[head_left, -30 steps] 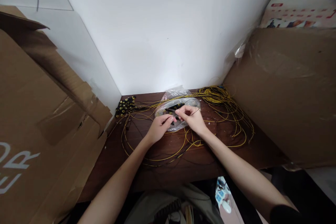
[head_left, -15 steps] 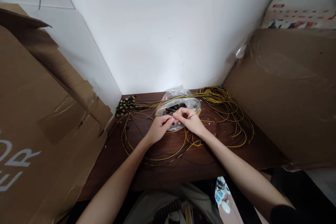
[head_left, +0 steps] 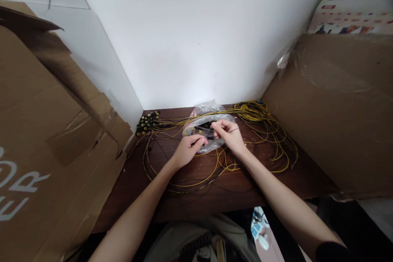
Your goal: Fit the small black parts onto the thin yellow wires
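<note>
Over the clear plastic bag (head_left: 211, 145), my left hand (head_left: 189, 148) has thumb and forefinger pinched together; what they hold, if anything, is too small to make out. My right hand (head_left: 229, 134) is a short way to the right and slightly higher, its fingers closed on a thin dark wire (head_left: 236, 129) that sticks out past the knuckles. Small black and yellow parts (head_left: 196, 130) lie in the bag's mouth, partly hidden by my hands. Yellow and black wires (head_left: 190, 123) run across behind both hands.
Several black-and-yellow connectors (head_left: 147, 123) are piled at the back left of the brown table (head_left: 190, 204). A coil of yellow wires (head_left: 254, 111) lies at the back right. Cardboard boxes stand left (head_left: 61, 131) and right (head_left: 331, 123), with a white wall (head_left: 196, 41) behind.
My hands were together at the fingertips and are now apart. My right hand has moved right and a little up; the left has stayed nearly in place.
</note>
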`<state>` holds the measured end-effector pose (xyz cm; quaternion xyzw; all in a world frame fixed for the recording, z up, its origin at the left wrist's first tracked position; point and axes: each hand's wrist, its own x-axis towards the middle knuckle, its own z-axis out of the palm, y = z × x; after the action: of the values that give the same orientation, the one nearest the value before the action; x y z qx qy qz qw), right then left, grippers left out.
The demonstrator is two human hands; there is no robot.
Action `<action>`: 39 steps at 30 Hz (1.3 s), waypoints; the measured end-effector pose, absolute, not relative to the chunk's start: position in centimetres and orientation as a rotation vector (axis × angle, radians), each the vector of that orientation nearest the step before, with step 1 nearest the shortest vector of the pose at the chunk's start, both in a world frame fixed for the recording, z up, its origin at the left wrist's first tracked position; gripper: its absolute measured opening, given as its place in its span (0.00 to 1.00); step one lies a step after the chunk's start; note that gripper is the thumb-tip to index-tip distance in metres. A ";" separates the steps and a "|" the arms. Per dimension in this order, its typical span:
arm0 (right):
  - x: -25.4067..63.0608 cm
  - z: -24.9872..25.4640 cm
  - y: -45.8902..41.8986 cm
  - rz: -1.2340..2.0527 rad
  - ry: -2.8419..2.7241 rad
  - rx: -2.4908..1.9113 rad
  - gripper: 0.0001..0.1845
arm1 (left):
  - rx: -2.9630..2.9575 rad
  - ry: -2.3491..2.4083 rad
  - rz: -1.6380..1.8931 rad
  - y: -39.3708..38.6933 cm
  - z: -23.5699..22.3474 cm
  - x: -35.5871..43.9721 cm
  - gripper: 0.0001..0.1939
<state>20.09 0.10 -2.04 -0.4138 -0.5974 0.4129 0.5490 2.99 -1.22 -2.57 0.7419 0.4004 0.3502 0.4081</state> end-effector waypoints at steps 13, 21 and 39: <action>20.5 -2.0 0.1 0.809 -1.573 -1.054 0.20 | 1.881 1.004 0.859 -1.1 -3.1 3.4 0.16; 21.0 -1.9 0.1 0.755 -1.666 -1.039 0.19 | 1.928 1.008 0.832 -1.3 -2.9 3.3 0.16; 21.2 -1.8 -0.1 0.612 -1.681 -1.116 0.21 | 1.933 0.995 0.805 -1.2 -3.1 3.3 0.17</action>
<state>21.22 -0.10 -1.79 -0.4603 -0.6933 0.2524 0.4937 3.29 -1.19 -3.12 0.7643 0.3934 0.3181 0.4000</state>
